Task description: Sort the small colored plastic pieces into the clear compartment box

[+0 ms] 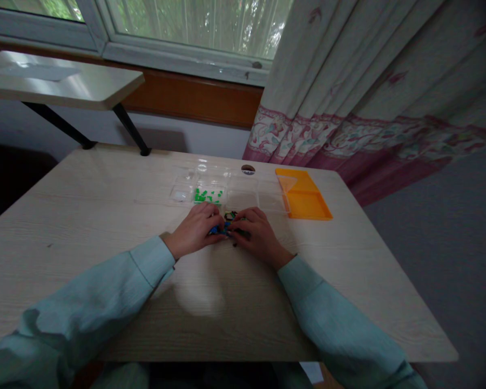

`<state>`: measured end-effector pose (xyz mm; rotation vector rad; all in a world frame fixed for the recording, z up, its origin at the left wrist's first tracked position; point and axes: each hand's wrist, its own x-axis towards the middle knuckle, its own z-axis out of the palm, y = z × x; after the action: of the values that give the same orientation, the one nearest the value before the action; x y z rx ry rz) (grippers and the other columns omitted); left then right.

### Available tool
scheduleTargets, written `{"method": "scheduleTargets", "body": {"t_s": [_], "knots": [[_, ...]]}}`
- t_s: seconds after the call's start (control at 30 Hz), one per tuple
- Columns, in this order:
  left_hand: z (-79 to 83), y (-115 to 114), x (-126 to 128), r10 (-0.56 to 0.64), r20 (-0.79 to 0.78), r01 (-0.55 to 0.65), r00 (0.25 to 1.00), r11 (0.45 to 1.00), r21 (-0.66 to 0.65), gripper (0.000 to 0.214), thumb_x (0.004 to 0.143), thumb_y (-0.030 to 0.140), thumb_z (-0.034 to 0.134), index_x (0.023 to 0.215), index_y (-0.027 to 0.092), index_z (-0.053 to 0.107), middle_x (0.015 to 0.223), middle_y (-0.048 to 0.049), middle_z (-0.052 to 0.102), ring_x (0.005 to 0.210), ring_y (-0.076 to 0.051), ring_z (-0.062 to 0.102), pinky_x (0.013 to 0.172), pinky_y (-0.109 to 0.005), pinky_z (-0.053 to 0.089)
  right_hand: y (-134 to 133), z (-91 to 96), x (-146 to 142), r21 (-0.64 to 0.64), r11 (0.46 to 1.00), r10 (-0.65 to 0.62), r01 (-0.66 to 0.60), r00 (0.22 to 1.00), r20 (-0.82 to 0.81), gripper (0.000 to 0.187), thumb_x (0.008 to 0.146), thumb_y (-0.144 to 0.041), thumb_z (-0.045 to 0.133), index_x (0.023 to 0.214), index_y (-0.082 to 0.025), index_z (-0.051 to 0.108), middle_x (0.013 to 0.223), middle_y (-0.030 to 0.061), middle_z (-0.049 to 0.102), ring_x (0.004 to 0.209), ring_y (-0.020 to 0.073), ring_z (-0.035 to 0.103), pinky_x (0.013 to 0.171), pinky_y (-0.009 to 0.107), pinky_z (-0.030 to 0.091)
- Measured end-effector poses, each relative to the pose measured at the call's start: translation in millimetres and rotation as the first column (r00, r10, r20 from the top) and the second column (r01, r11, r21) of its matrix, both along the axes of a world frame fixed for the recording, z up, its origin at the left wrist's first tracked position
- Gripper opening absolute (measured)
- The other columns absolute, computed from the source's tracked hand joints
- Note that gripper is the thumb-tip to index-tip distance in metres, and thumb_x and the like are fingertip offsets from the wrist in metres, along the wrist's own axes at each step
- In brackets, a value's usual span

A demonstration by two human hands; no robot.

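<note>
My left hand (198, 226) is closed, its thumb and fingertips around small blue pieces (214, 229) that look like toy bricks. Close against it from the other side, my right hand (259, 233) has its fingers bent and pinched together at the same cluster. What the right fingertips grip is hidden. Small dark, yellow and green pieces (230, 215) show between the two hands on the table. Just beyond my left hand, loose green pieces (204, 195) lie in one compartment of a clear plastic divided box (243, 192).
An orange tray (308, 205) lies right of the clear box. The pale wooden table (105, 216) has a round cable hole (248, 169) near its back edge. A raised shelf (65, 81) on black legs stands at the back left. A curtain (308, 108) hangs behind the right side.
</note>
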<state>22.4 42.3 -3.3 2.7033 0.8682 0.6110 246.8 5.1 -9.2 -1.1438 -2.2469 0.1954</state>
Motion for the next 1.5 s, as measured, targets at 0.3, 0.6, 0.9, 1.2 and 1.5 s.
{"method": "scheduleTargets", "body": {"t_s": [0.3, 0.6, 0.9, 1.2, 1.5], "knots": [[-1.8, 1.1, 0.1, 0.011, 0.017, -0.011, 1.0, 1.0, -0.027, 0.024, 0.086, 0.042, 0.061, 0.093, 0.02, 0.062, 0.101, -0.007, 0.054, 0.098, -0.022, 0.048, 0.087, -0.038, 0.04, 0.6, 0.1, 1.8, -0.003, 0.992, -0.122, 0.123, 0.99, -0.068, 0.01, 0.084, -0.023, 0.065, 0.09, -0.022, 0.073, 0.089, 0.0056, 0.065, 0.09, 0.021, 0.055, 0.082, 0.036, 0.044], [0.0, -4.0, 1.9, -0.015, 0.036, 0.015, 0.999, 1.0, -0.008, 0.031, 0.085, 0.04, 0.063, 0.109, 0.021, 0.059, 0.119, -0.0091, 0.055, 0.114, -0.026, 0.048, 0.099, -0.044, 0.04, -1.6, 1.1, 5.8, -0.086, 0.91, -0.411, 0.406, 0.909, -0.06, 0.02, 0.083, -0.014, 0.058, 0.097, -0.02, 0.07, 0.09, 0.0057, 0.064, 0.091, 0.0227, 0.055, 0.085, 0.038, 0.041], [-2.3, -4.1, 3.1, -0.146, 0.0, 0.146, 0.989, 0.988, -0.049, 0.046, 0.09, 0.033, 0.056, 0.134, 0.023, 0.047, 0.131, -0.0098, 0.053, 0.125, -0.027, 0.043, 0.108, -0.048, 0.037, -8.0, 0.8, -0.2, -0.115, 0.964, -0.247, 0.24, 0.967, -0.055, 0.022, 0.08, -0.012, 0.061, 0.096, -0.023, 0.071, 0.094, 0.0067, 0.062, 0.094, 0.0237, 0.054, 0.085, 0.04, 0.043], [2.0, -5.0, 2.8, -0.117, 0.039, 0.122, 0.992, 0.983, -0.135, 0.032, 0.089, 0.031, 0.058, 0.119, 0.022, 0.057, 0.121, -0.0097, 0.055, 0.115, -0.025, 0.049, 0.102, -0.044, 0.043, -9.6, 3.3, 1.6, -0.156, 0.931, -0.347, 0.33, 0.933, -0.098, 0.023, 0.079, -0.01, 0.059, 0.095, -0.023, 0.071, 0.094, 0.0071, 0.061, 0.093, 0.0237, 0.053, 0.084, 0.041, 0.043], [2.2, -5.5, 0.8, -0.095, 0.092, 0.109, 0.991, 0.981, -0.162, 0.03, 0.089, 0.031, 0.057, 0.117, 0.02, 0.059, 0.121, -0.0115, 0.053, 0.117, -0.025, 0.047, 0.101, -0.044, 0.043, -10.6, 3.0, 3.2, -0.187, 0.953, -0.263, 0.238, 0.957, -0.125, 0.019, 0.078, -0.014, 0.064, 0.096, -0.022, 0.069, 0.097, 0.0072, 0.06, 0.096, 0.0235, 0.054, 0.087, 0.04, 0.044]]}}
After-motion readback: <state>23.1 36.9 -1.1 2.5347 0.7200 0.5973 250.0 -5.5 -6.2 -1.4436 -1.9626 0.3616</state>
